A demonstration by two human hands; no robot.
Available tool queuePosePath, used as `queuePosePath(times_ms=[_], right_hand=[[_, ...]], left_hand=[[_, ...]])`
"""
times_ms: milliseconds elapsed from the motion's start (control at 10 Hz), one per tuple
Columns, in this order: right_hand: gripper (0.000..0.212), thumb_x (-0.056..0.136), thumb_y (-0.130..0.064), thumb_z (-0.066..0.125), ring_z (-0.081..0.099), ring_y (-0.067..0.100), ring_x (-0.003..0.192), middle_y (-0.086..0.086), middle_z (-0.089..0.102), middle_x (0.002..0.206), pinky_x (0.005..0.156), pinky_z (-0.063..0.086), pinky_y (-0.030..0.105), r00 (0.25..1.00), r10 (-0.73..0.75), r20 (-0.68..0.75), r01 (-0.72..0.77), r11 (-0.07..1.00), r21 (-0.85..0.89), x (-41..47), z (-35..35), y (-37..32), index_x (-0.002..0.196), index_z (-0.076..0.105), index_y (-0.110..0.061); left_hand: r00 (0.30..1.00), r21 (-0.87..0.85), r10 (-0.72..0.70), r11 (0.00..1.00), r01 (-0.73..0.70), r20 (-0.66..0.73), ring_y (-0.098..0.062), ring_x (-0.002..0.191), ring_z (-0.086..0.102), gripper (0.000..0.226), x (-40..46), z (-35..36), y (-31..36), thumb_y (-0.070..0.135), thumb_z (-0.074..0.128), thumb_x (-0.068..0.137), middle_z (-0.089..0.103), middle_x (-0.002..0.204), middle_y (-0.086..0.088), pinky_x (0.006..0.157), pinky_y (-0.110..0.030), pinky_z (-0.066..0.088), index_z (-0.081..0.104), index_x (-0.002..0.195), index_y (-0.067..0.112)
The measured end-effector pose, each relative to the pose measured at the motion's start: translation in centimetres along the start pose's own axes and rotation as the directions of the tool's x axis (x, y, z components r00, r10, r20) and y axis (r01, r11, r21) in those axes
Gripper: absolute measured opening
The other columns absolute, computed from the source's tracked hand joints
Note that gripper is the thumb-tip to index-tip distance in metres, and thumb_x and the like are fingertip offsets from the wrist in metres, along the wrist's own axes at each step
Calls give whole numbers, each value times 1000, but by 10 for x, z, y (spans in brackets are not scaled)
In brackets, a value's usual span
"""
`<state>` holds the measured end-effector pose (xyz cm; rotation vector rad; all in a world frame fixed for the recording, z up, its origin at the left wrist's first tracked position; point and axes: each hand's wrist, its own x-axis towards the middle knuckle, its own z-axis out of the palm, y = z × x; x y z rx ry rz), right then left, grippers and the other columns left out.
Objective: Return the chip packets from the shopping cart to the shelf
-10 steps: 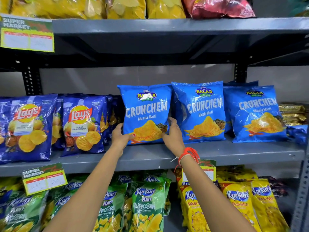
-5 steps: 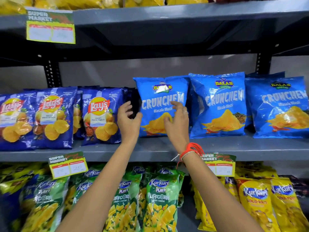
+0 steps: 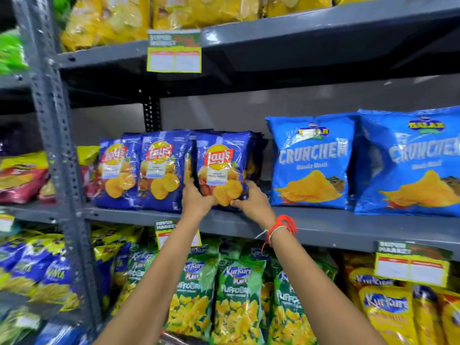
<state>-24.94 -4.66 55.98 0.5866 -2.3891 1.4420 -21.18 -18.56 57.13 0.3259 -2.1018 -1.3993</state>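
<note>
Basically both hands are on the front Lay's packet point(image 3: 220, 170), low down. Left hand point(image 3: 196, 199) grips its lower left edge, right hand point(image 3: 252, 201) pinches the lower right corner, fingers curled round the foil. My read: holding it by the bottom keeps it upright and face-out while it seats against the packets behind.

It stands on the middle shelf point(image 3: 323, 226), rightmost of the Lay's row, just beside two more Lay's packets point(image 3: 139, 170) to its left. That puts like with like, so the slot choice looks deliberate. Crunchem packets point(image 3: 311, 163) stand to the right, apart from it with a dark gap between. Kurkure Puffcorn bags point(image 3: 231, 300) hang on the tier below.

Shopping cart isn't clearly in view, so remaining count unknown.
</note>
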Motion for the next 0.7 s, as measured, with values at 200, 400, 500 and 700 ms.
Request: queuePosePath(times_ms=[200, 400, 500, 700], right_hand=[[64, 71, -11, 76, 60, 30, 114, 16, 64, 125, 93, 48, 33, 997, -22, -80, 20, 999, -26, 6, 12, -2, 130, 51, -9], [64, 70, -10, 76, 59, 34, 112, 18, 66, 120, 87, 48, 35, 994, -45, -99, 37, 996, -75, 11, 24, -9, 128, 50, -10], [64, 70, -9, 76, 60, 32, 112, 16, 66, 120, 77, 41, 21, 995, -34, -95, 29, 998, -54, 9, 24, -10, 128, 50, -10], [74, 66, -5, 80, 60, 28, 108, 17, 64, 117, 77, 40, 14, 993, -12, -122, 22, 997, 78, -2, 9, -11, 131, 46, -10]], left_hand=[[997, 109, 67, 992, -64, -26, -36, 112, 58, 63, 3, -3, -4, -7, 69, 68, 62, 121, -21, 84, -37, 46, 48, 126, 2], [995, 108, 83, 991, -77, -57, -40, 116, 54, 60, 4, -8, -8, -5, 68, 70, 59, 124, -22, 92, -48, 48, 45, 125, 2], [998, 97, 52, 994, -48, -39, -39, 119, 52, 65, 4, -6, -7, -3, 69, 70, 55, 127, -22, 94, -47, 47, 40, 129, 2], [984, 16, 118, 993, -116, -131, -36, 132, 37, 84, -15, 3, -3, 2, 66, 74, 36, 142, -21, 108, -44, 34, 20, 145, 2]])
